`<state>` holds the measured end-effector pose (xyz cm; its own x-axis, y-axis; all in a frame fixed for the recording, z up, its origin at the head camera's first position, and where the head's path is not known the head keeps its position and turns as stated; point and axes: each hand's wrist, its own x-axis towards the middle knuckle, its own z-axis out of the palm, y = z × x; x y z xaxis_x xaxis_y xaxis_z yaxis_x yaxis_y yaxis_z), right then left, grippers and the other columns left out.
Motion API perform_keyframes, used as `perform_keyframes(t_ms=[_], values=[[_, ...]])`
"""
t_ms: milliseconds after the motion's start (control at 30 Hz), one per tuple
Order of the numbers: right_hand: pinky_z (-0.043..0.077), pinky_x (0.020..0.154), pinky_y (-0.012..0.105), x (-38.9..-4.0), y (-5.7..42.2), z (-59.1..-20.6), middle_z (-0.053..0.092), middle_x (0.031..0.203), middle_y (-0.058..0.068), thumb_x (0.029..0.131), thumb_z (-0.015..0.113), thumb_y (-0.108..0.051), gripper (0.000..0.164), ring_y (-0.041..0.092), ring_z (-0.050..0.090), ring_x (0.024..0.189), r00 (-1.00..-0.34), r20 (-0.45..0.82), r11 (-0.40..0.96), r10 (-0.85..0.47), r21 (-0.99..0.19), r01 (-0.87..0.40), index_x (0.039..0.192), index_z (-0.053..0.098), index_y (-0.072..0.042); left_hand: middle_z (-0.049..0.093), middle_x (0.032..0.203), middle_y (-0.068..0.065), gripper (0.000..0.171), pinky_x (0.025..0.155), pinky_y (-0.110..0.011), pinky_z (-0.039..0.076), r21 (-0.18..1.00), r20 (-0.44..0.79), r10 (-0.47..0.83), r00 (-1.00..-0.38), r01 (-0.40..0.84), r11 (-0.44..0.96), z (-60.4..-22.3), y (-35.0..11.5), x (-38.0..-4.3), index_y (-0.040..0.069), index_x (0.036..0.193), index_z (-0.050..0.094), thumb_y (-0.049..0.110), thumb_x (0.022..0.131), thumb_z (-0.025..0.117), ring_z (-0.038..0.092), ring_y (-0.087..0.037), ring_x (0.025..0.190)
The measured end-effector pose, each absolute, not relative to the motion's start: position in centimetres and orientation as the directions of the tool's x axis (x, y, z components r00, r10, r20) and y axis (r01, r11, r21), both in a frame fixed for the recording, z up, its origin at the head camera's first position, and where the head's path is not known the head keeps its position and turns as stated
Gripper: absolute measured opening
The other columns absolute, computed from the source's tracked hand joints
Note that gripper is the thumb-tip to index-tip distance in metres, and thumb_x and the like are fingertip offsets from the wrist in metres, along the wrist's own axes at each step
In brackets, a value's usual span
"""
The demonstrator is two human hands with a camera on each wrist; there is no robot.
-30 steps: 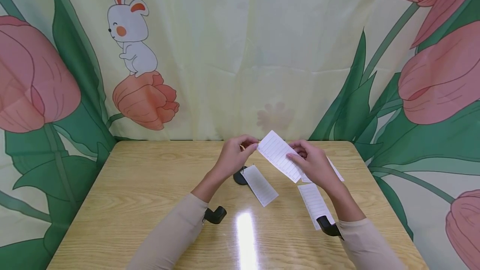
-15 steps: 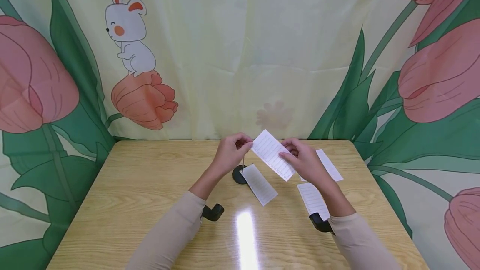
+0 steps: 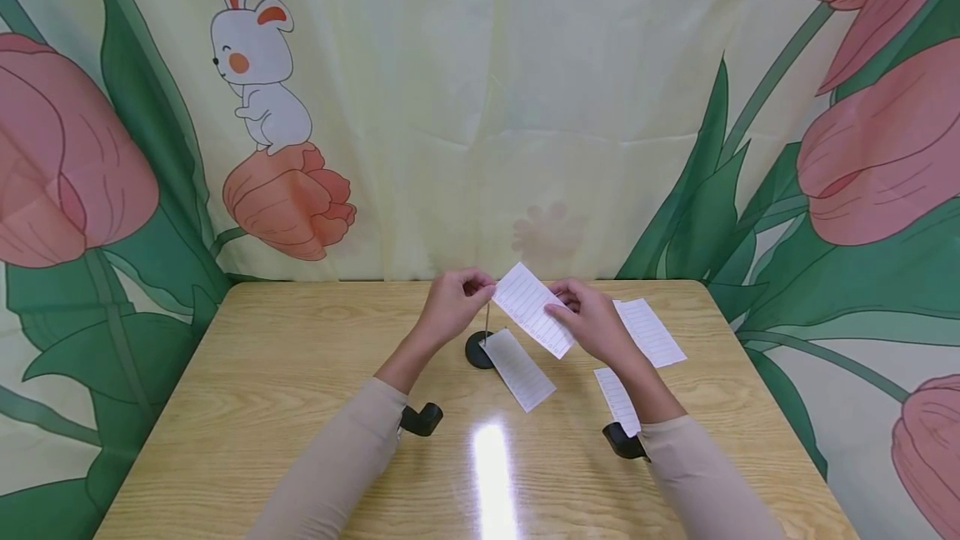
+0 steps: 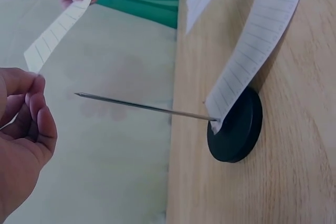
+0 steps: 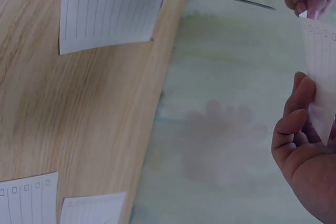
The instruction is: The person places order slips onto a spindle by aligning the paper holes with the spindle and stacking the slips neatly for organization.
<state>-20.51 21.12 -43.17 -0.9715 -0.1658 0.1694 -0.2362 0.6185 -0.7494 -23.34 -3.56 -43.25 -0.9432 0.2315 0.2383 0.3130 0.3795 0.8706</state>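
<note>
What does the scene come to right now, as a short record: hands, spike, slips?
Left hand: pinches a corner of the held slip
Right hand: holds the same slip farther along
Held slip status: lined, not yet on the spike
Spike: upright on a round black base, tip bare
Speared slip: down at the base
Loose slips: at least two, on the table

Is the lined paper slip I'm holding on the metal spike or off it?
Off. In the left wrist view, the held slip is apart from the metal spike, whose tip is bare.
</note>
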Motion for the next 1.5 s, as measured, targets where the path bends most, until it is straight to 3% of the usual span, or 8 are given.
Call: perform_keyframes(t_ms=[267, 1500], values=[[0.052, 0.067, 0.023, -21.3, 20.7, -44.3, 0.073, 0.097, 0.012, 0.096, 0.073, -0.01, 0.026, 0.018, 0.068, 0.081, -0.981, 0.119, 0.622, -0.153, -0.759, -0.189, 0.121, 0.068, -0.002, 0.072, 0.09, -0.005, 0.009, 0.066, -0.025, 0.05, 0.879, 0.205, 0.22, -0.954, 0.279, 0.387, -44.2, -3.7, -23.9, 0.005, 0.099, 0.078, 0.01, 0.098, 0.07, 0.06, -0.017, 0.077], [0.054, 0.07, 0.029, -21.6, 20.4, -45.6, 0.074, 0.097, 0.011, 0.096, 0.074, -0.013, 0.027, 0.019, 0.07, 0.083, -0.981, 0.087, 0.656, -0.172, -0.733, -0.18, 0.121, 0.07, -0.003, 0.072, 0.091, -0.006, 0.009, 0.068, -0.026, 0.052, 0.868, 0.153, 0.202, -0.967, 0.229, 0.441, -46.0, -3.7, -24.2, 0.006, 0.099, 0.077, 0.009, 0.099, 0.069, 0.06, -0.017, 0.079]])
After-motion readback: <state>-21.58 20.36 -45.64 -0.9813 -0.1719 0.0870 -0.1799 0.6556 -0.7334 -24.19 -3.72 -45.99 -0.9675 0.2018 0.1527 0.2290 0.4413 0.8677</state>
